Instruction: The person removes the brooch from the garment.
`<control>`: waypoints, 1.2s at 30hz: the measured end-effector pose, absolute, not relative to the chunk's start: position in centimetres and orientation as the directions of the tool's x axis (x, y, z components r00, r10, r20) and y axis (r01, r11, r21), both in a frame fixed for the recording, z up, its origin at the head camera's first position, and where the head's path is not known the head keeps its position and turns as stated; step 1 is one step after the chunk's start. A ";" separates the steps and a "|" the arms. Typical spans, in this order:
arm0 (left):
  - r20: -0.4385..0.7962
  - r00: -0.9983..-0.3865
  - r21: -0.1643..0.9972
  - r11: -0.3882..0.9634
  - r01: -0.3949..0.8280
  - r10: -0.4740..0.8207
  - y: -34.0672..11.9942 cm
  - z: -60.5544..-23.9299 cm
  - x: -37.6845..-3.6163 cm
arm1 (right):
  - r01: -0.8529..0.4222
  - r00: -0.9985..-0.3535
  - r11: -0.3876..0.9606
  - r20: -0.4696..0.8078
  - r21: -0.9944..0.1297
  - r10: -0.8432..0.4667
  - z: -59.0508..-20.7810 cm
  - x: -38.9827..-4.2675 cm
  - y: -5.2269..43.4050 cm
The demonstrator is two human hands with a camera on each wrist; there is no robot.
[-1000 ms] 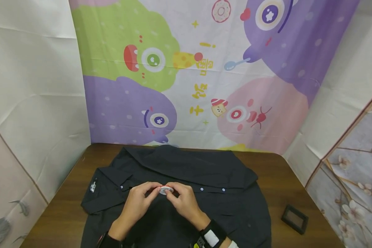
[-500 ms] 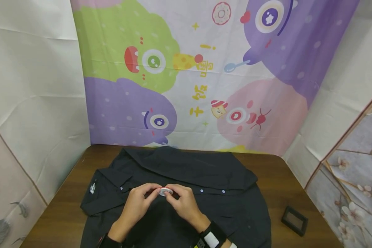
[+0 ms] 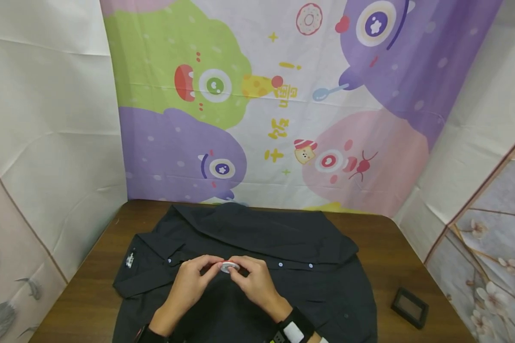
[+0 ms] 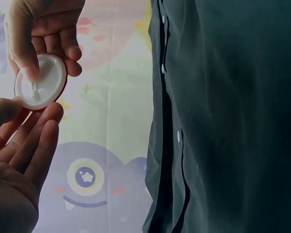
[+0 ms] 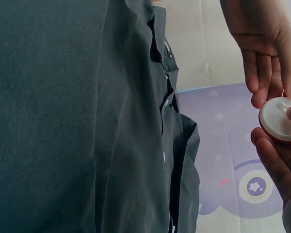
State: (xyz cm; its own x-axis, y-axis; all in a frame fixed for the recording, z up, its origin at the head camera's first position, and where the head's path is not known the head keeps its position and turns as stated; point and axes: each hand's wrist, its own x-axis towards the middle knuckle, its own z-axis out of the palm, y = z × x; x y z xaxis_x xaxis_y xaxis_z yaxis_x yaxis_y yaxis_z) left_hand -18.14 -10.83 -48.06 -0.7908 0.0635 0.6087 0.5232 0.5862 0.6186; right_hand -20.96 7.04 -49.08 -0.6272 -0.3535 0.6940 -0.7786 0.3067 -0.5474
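A round pin badge with a white back and a red rim is held between both hands, over a dark shirt. My left hand pinches its left edge between thumb and fingers. On the other edge, my right hand grips the badge with the thumb pressed onto the white back. In the left wrist view a thin pin shows by that thumb on the badge. The badge's front faces away, hidden. Small pale buttons run along the shirt's placket.
The shirt lies spread over a brown wooden table, a folded sleeve at its left. A small black-framed box sits on the table at the right. Behind the table hangs a cartoon-print cloth.
The head view has shifted very slightly. Both hands keep their hold on the pin badge in nearly the same place.
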 end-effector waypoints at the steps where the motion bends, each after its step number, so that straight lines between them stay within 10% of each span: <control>1: 0.600 -0.798 0.625 0.586 0.516 0.063 -10.9 -48.0 -18.2 | -0.779 -0.627 0.305 0.692 -0.548 -0.356 -49.0 -21.0 7.0; 36: 0.524 -0.851 0.695 0.597 0.400 -0.040 -10.6 -47.6 -17.8 | -0.780 -0.625 0.309 0.707 -0.544 -0.332 -49.3 -21.1 6.9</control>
